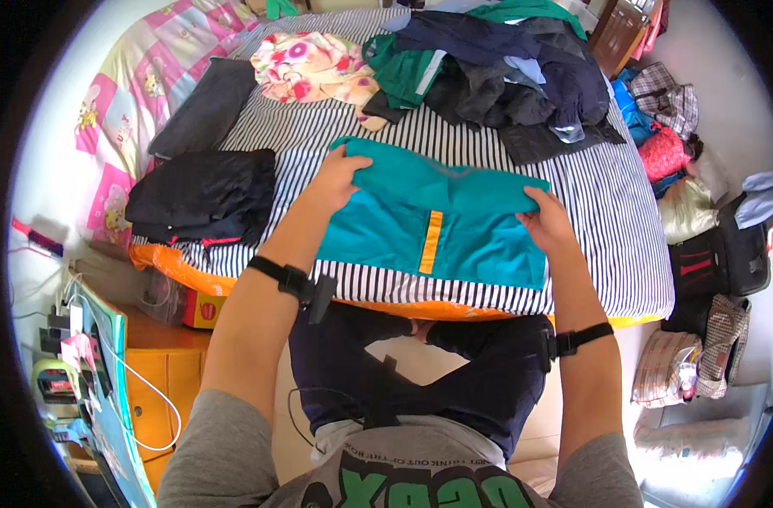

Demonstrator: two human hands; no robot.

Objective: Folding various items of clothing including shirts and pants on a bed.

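A teal garment (386, 241) with a short yellow-orange strip lies spread over the near edge of the bed, its far part folded over and slightly raised. My left hand (337, 176) pinches the far left corner of this flap, thumb on top. At the flap's right end, my right hand (549, 222) grips the other corner between thumb and fingers. The cloth stretches between both hands and sags a little in the middle. Left of it sits a stack of black folded clothes (204, 195), apart from my left hand.
The striped bed sheet (607, 245) runs beneath everything. A heap of dark clothes (513, 76) lies at the far right, beside a floral cloth (314, 68). A dark grey folded garment (207, 106) rests far left. Bags (695, 262) line the right side; an orange cabinet (168, 381) stands near left.
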